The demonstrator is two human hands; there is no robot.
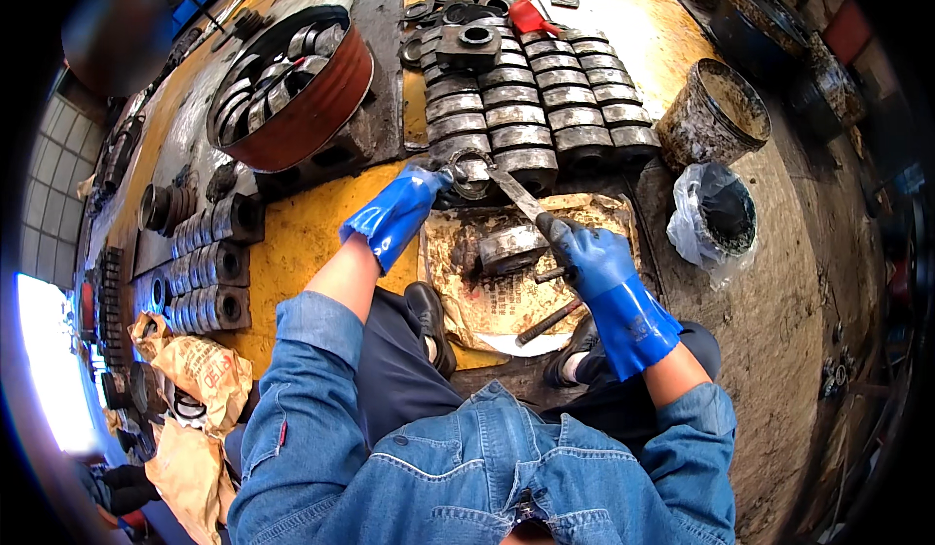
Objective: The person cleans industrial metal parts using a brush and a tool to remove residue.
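Note:
My left hand (407, 202), in a blue rubber glove, grips a dark metal ring (471, 190) by its left side. My right hand (596, 258), gloved the same way with blackened fingers, is closed on a flat metal scraper (516, 194). The scraper's far end reaches the ring's right side; whether it touches is hard to tell. Below them, a thick metal collar (510, 251) lies on a greasy paper sack (487, 301). A dark rod (549, 323) rests on the sack's near right part, close to my right shoe.
Rows of stacked metal collars (510, 116) stand ahead, with a red tool (531, 17) on top. A rusty red drum (312, 116) of metal parts is at the left. To the right are a grimy bucket (716, 116) and a plastic-lined tub (714, 216). Crumpled paper sacks (200, 375) lie left.

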